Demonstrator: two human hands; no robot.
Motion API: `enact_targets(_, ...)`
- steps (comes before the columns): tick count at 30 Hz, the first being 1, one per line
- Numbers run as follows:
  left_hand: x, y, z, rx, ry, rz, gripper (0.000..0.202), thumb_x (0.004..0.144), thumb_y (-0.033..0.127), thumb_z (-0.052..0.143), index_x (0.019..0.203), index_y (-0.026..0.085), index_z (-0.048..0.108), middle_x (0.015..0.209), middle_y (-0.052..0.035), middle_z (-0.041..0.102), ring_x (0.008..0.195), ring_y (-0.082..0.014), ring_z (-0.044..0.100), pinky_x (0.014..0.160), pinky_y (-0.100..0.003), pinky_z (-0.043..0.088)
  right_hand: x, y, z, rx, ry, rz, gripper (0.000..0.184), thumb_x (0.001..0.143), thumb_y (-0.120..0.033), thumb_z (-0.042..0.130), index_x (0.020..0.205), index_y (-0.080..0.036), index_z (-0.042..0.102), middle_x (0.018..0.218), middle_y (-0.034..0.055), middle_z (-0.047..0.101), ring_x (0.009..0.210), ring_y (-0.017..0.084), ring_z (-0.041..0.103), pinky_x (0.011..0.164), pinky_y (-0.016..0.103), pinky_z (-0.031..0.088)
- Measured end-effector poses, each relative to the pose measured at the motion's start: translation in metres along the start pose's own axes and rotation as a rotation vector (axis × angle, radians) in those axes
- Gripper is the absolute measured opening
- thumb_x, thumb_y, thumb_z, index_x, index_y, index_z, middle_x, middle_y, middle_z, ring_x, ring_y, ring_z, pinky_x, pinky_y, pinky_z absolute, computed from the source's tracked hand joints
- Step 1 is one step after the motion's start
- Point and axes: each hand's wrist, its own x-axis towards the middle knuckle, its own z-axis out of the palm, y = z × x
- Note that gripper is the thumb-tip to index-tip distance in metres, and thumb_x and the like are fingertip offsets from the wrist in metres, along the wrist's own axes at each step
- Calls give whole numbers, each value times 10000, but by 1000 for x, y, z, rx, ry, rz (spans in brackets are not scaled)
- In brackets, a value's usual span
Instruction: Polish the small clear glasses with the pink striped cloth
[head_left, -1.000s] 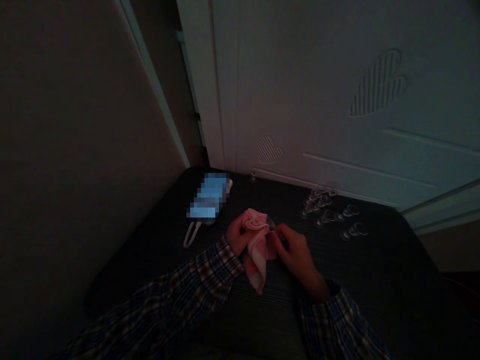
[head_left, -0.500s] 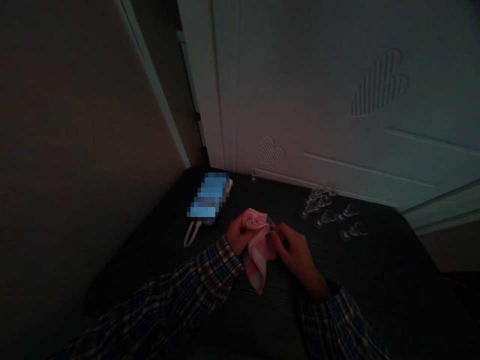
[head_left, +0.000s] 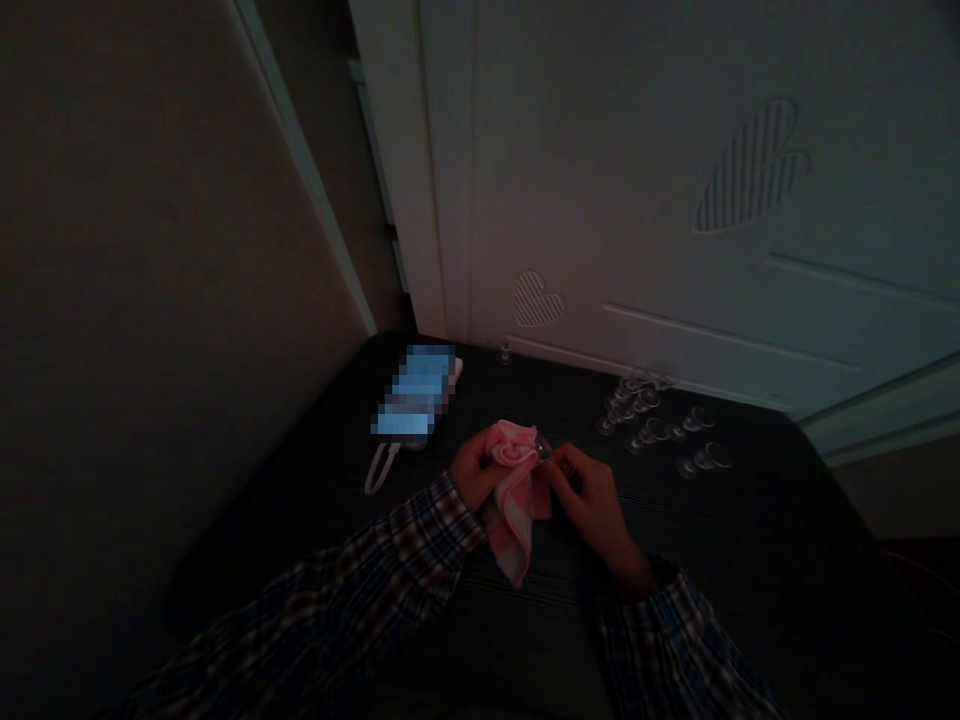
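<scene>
A pink and white cloth is bunched in my left hand, whose fingers are closed around it, and its lower end hangs down. From the cloth's right side a small clear glass sticks out, partly wrapped. My right hand is closed, its thumb and fingers pinching the glass's exposed end. The rest of the glass is hidden by the cloth, and the scene is dim.
Several small stemmed glasses stand in a group at the back right of the dark table. Another small glass is by the white panel. A lit phone with a white cable lies at the left.
The glass shows slightly more at the cloth's edge, and the cloth's folds have shifted a little. Both hands stay in nearly the same place.
</scene>
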Motion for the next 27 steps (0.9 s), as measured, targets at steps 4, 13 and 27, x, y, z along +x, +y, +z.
enact_targets(4, 1, -1, 0, 18, -27, 2, 264, 650, 235, 701, 884, 125, 648, 878, -61, 694, 807, -174, 633, 739, -271, 493, 1, 0, 0, 33, 9, 11, 241, 877, -328, 454, 718, -169, 539, 597, -34, 509, 543, 85, 484, 508, 190, 331)
enact_targets(13, 2, -1, -1, 53, -7, -20, 247, 617, 249, 712, 822, 120, 660, 804, -53, 702, 729, -168, 638, 667, -256, 497, -1, -1, 0, -49, 20, -18, 205, 887, -311, 442, 756, -177, 526, 643, -28, 519, 569, 86, 492, 531, 196, 338)
enact_targets(27, 1, -6, -3, 113, -29, 5, 237, 646, 267, 699, 829, 121, 664, 832, -68, 699, 761, -192, 646, 684, -281, 502, -2, 0, 1, -136, -5, -44, 187, 891, -303, 418, 788, -187, 521, 689, -8, 553, 612, 107, 523, 566, 209, 366)
